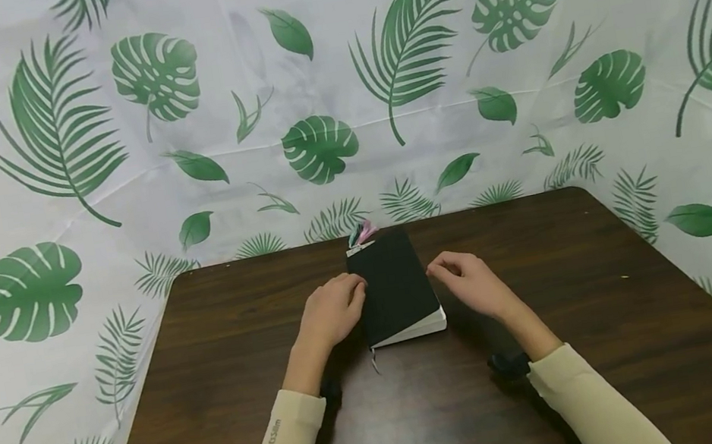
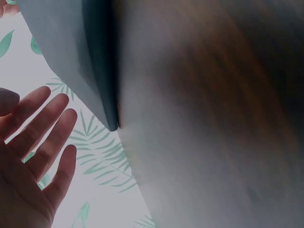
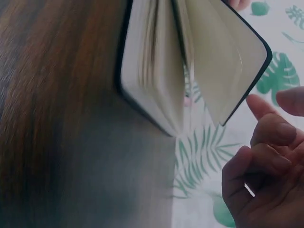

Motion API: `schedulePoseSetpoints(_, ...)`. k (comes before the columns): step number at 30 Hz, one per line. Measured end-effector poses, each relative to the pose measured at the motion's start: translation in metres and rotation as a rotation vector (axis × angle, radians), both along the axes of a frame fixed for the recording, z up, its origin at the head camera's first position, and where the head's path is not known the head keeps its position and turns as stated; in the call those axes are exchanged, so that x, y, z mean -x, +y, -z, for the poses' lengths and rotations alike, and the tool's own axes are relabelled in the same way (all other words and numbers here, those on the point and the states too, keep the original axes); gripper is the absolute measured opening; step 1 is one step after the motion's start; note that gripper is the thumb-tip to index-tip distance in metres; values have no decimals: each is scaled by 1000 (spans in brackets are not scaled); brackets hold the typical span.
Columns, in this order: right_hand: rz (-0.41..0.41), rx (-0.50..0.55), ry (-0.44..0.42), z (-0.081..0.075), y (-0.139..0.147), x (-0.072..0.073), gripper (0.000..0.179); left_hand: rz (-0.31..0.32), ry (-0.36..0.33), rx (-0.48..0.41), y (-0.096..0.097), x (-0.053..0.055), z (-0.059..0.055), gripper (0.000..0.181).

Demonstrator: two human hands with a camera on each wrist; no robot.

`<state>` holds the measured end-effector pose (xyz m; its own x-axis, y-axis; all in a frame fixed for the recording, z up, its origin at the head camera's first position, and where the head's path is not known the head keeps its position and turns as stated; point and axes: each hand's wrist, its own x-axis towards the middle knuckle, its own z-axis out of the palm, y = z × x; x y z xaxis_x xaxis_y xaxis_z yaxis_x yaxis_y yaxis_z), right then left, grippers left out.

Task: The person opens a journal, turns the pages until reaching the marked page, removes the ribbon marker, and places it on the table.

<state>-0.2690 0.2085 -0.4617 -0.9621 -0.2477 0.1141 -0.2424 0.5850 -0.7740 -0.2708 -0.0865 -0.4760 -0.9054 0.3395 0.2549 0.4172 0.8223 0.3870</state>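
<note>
A black-covered notebook (image 1: 396, 285) lies slightly tilted on the dark wooden table, its cream page edges (image 1: 416, 326) showing at the near side. In the right wrist view its cover (image 3: 232, 57) stands partly raised off the pages. At the notebook's left edge is my left hand (image 1: 334, 308), its fingers loosely extended in the left wrist view, with nothing in them. My right hand (image 1: 472, 283) is beside the right edge; its index fingertip is at the raised cover's edge, perhaps touching, with the thumb apart and the other fingers loosely bent.
A pink and teal tassel-like item (image 1: 363, 233) sticks out at the notebook's far end. A thin ribbon (image 1: 374, 361) trails from its near end. The wooden table (image 1: 241, 331) meets a white leaf-print cloth (image 1: 241, 193) behind it.
</note>
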Motion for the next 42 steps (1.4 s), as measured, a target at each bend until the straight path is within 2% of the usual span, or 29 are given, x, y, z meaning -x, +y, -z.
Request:
schedulePoseSetpoints(4,-5,58,-16,-3,-5,-2,29,11,-28,-44,4,-5,3,27)
schedulePoseSetpoints(8,-22,130,-41,-6,-16,-9,29,25,-82,-138,7,-11,7,29)
schedulePoseSetpoints(11,-51,159,-37,-13,-26,-14,30,35,-133,-225,4,-12,2,36)
schedulePoseSetpoints(16,-112,181,-18,-27,-42,-22,37,38,-226,-353,-2,-10,-12,55)
schedulePoseSetpoints(19,-142,148,-14,-32,-54,-31,45,25,-281,-422,-4,-12,-20,70)
schedulePoseSetpoints(23,-203,44,1,-32,-70,-43,52,20,-320,-467,-6,-15,-27,80)
schedulePoseSetpoints(30,-306,-29,22,-32,-86,-50,48,151,-315,-618,-20,-13,-37,71)
schedulePoseSetpoints(32,-316,-63,67,-32,-87,-50,46,156,-318,-607,-25,-11,-40,68)
schedulePoseSetpoints(35,-284,-120,164,-32,-87,-48,45,142,-344,-563,-33,-9,-42,61)
schedulePoseSetpoints(38,-177,-116,221,-31,-86,-44,54,136,-371,-538,-41,-6,-42,54)
schedulePoseSetpoints(40,-93,-39,180,-31,-86,-42,65,138,-374,-530,-46,-4,-43,52)
schedulePoseSetpoints(42,-27,64,98,-31,-86,-38,75,132,-365,-521,-53,-3,-44,49)
